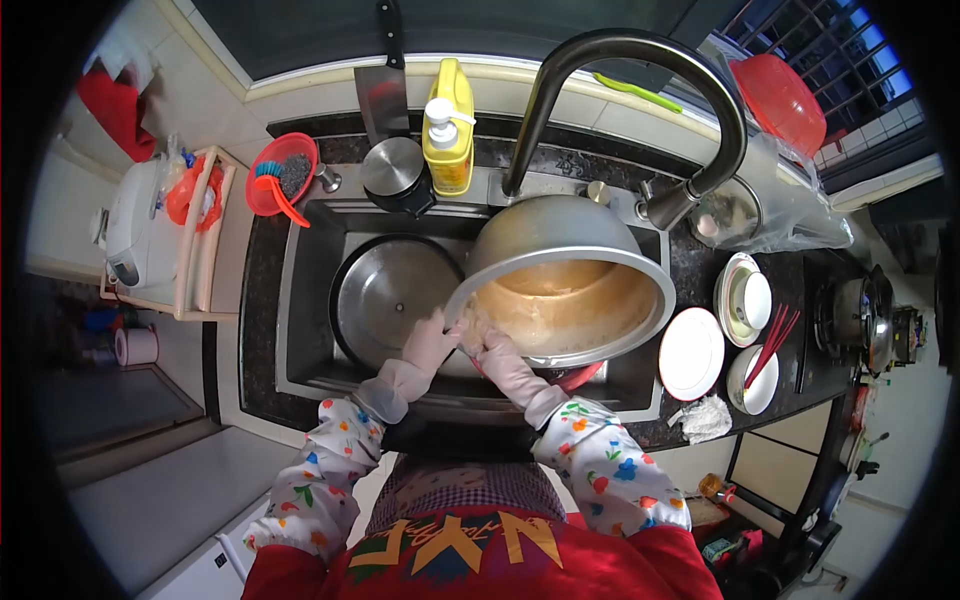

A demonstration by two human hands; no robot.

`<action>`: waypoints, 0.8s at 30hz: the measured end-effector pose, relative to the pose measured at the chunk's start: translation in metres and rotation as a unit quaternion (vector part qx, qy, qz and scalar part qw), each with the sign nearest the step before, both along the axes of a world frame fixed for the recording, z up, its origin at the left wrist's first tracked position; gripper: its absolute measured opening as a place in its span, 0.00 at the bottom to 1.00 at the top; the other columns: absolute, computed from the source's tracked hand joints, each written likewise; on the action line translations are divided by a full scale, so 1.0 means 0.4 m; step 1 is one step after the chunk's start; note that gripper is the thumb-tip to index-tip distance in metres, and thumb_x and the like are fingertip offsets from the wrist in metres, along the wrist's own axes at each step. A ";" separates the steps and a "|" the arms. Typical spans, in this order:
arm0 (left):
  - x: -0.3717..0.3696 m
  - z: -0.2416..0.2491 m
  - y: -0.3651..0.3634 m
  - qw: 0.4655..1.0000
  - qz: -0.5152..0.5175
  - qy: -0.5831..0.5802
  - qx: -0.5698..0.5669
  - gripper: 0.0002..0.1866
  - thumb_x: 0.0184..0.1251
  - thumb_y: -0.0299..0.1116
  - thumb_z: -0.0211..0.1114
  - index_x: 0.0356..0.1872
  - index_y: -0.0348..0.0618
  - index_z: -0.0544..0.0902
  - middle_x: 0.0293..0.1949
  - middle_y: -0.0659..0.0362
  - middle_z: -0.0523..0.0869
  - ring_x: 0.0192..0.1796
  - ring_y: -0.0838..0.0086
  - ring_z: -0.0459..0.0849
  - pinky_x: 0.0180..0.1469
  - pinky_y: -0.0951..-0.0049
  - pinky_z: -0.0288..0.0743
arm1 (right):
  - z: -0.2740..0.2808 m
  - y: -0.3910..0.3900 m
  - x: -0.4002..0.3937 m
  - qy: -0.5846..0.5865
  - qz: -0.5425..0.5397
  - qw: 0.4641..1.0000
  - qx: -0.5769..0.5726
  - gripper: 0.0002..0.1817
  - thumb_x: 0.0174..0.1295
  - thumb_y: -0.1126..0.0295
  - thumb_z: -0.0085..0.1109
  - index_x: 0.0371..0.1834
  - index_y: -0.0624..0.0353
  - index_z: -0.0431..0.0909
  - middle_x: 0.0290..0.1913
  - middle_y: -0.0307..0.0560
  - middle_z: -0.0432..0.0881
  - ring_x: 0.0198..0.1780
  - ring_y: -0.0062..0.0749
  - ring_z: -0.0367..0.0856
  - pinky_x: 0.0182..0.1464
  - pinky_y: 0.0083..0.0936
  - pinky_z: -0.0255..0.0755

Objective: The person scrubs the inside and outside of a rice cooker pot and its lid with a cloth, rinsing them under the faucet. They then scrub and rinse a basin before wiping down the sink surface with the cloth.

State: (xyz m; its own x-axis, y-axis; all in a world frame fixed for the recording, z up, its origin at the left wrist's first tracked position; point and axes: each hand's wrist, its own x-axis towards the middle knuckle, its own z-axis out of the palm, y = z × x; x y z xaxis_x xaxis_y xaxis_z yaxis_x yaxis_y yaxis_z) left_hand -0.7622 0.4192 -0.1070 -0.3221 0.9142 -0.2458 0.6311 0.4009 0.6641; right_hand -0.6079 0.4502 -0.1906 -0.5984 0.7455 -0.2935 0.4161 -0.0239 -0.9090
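A large metal pot (560, 225) is tilted in the right part of the sink, its mouth facing me and a brownish layer showing inside. My left hand (430, 342), in a pale glove, is closed at the pot's left rim. My right hand (490, 345), also gloved, reaches over the near left rim, its fingers partly inside; what they press or hold is hard to make out. A round dark-rimmed pan (395, 300) lies in the left part of the sink. Something red shows under the pot.
A curved faucet (640, 45) arches over the pot. Behind the sink stand a yellow bottle (450, 130), a cleaver (382, 100) and a small pot (395, 170). A red bowl (262, 195) holds a brush at left. Plates (692, 353), bowls and chopsticks (775, 340) lie at right.
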 end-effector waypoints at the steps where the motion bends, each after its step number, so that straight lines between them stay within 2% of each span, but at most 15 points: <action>1: 0.000 0.005 0.004 1.000 -0.002 -0.001 -0.001 0.25 0.61 0.53 0.61 0.43 0.37 0.76 0.29 0.40 0.83 0.36 0.43 0.82 0.38 0.48 0.76 | -0.001 0.000 0.017 -0.029 -0.009 0.999 0.015 0.17 0.67 0.66 0.44 0.54 0.61 0.73 0.54 0.56 0.76 0.57 0.41 0.73 0.58 0.31 0.68; 3: -0.008 0.021 0.018 1.000 -0.014 0.007 0.001 0.24 0.61 0.51 0.61 0.42 0.37 0.76 0.29 0.40 0.83 0.35 0.44 0.82 0.37 0.49 0.76 | -0.005 0.018 0.063 -0.110 0.007 0.992 0.066 0.17 0.68 0.66 0.42 0.53 0.62 0.74 0.52 0.56 0.77 0.55 0.41 0.75 0.56 0.31 0.70; 5: -0.020 0.057 0.035 0.999 -0.045 0.010 0.015 0.23 0.62 0.51 0.60 0.41 0.37 0.76 0.29 0.40 0.83 0.35 0.44 0.82 0.36 0.50 0.76 | 0.007 0.052 0.128 -0.224 0.082 0.951 0.194 0.16 0.68 0.66 0.42 0.51 0.61 0.75 0.52 0.56 0.77 0.55 0.41 0.75 0.56 0.32 0.71; 8: -0.026 0.076 0.052 0.996 -0.074 0.008 0.041 0.21 0.63 0.49 0.59 0.40 0.38 0.76 0.28 0.41 0.83 0.34 0.45 0.83 0.37 0.51 0.76 | 0.023 0.109 0.201 -0.380 0.193 0.821 0.379 0.15 0.67 0.67 0.43 0.49 0.60 0.76 0.50 0.57 0.78 0.55 0.40 0.76 0.56 0.33 0.71; 10: -0.026 0.095 0.066 0.995 -0.083 0.005 0.050 0.20 0.64 0.48 0.59 0.39 0.38 0.76 0.28 0.41 0.83 0.34 0.46 0.83 0.37 0.51 0.76 | -0.045 0.079 0.100 -0.355 0.178 0.913 0.094 0.17 0.70 0.67 0.32 0.51 0.58 0.71 0.52 0.57 0.74 0.59 0.46 0.71 0.63 0.37 0.65; 11: -0.021 0.113 0.070 0.995 -0.082 0.031 0.039 0.19 0.64 0.48 0.58 0.40 0.39 0.76 0.28 0.41 0.83 0.34 0.46 0.83 0.37 0.51 0.77 | -0.067 0.055 0.047 -0.312 0.148 0.937 0.053 0.17 0.70 0.66 0.32 0.52 0.57 0.71 0.53 0.56 0.73 0.61 0.45 0.70 0.64 0.36 0.64; 14: -0.020 0.167 0.096 0.989 -0.117 0.088 0.015 0.18 0.64 0.46 0.58 0.40 0.39 0.76 0.28 0.43 0.83 0.34 0.47 0.83 0.36 0.52 0.76 | -0.013 0.025 0.002 -0.215 0.104 0.965 0.106 0.18 0.69 0.64 0.32 0.56 0.55 0.69 0.58 0.53 0.70 0.64 0.42 0.66 0.66 0.35 0.60; 16: -0.018 0.218 0.138 0.982 -0.145 0.117 0.006 0.17 0.64 0.45 0.58 0.39 0.40 0.75 0.28 0.44 0.83 0.33 0.47 0.83 0.36 0.52 0.76 | -0.010 0.051 0.062 -0.235 0.129 0.958 0.106 0.20 0.69 0.62 0.32 0.58 0.53 0.68 0.60 0.51 0.68 0.66 0.41 0.63 0.68 0.34 0.57; 17: -0.021 0.253 0.162 0.972 -0.199 0.118 0.028 0.16 0.64 0.44 0.58 0.38 0.40 0.74 0.28 0.45 0.84 0.33 0.48 0.83 0.36 0.52 0.76 | -0.018 0.070 0.103 -0.260 0.149 0.947 0.111 0.20 0.69 0.62 0.32 0.59 0.52 0.67 0.62 0.50 0.67 0.67 0.40 0.61 0.68 0.33 0.55; 18: -0.024 0.277 0.180 0.959 -0.251 0.120 0.051 0.15 0.64 0.43 0.58 0.37 0.40 0.74 0.28 0.46 0.84 0.32 0.48 0.83 0.35 0.52 0.76 | -0.042 0.094 0.142 -0.294 0.172 0.932 0.122 0.21 0.68 0.61 0.32 0.60 0.51 0.66 0.63 0.49 0.66 0.68 0.39 0.60 0.69 0.33 0.54; 19: -0.018 0.290 0.188 0.959 -0.252 0.120 0.051 0.15 0.64 0.43 0.58 0.37 0.40 0.74 0.28 0.46 0.84 0.32 0.48 0.83 0.35 0.52 0.76 | -0.074 0.117 0.181 -0.333 0.200 0.911 0.142 0.22 0.68 0.60 0.31 0.62 0.51 0.66 0.65 0.48 0.65 0.69 0.39 0.58 0.70 0.32 0.53; 22: -0.004 0.288 0.186 0.942 -0.276 0.165 0.092 0.14 0.63 0.41 0.60 0.33 0.39 0.73 0.28 0.46 0.83 0.32 0.49 0.83 0.35 0.52 0.75 | -0.313 0.170 0.254 -0.453 0.325 0.808 0.191 0.24 0.68 0.58 0.31 0.65 0.48 0.64 0.69 0.45 0.61 0.72 0.36 0.54 0.72 0.31 0.48; 23: -0.010 0.278 0.166 0.959 -0.239 0.134 0.077 0.16 0.62 0.42 0.61 0.35 0.38 0.74 0.29 0.45 0.83 0.34 0.49 0.83 0.36 0.54 0.75 | -0.279 0.164 0.261 -0.456 0.261 0.836 0.160 0.26 0.67 0.56 0.31 0.67 0.47 0.61 0.72 0.44 0.57 0.75 0.36 0.49 0.74 0.29 0.45; 24: -0.019 0.262 0.142 0.972 -0.200 0.103 0.062 0.17 0.61 0.43 0.63 0.36 0.37 0.75 0.29 0.44 0.83 0.35 0.49 0.83 0.38 0.55 0.75 | -0.120 0.133 0.265 -0.450 0.218 0.830 0.246 0.27 0.68 0.58 0.29 0.70 0.48 0.59 0.72 0.45 0.56 0.75 0.36 0.48 0.74 0.28 0.44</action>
State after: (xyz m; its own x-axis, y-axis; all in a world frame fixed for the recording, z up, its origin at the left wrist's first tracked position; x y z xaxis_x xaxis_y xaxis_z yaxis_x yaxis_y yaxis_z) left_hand -0.7698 0.4758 -0.0021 0.0336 0.9950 -0.0938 0.8453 0.0218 0.5339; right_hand -0.5019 0.5033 -0.2386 -0.5457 0.6778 -0.4928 0.8039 0.5895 -0.0794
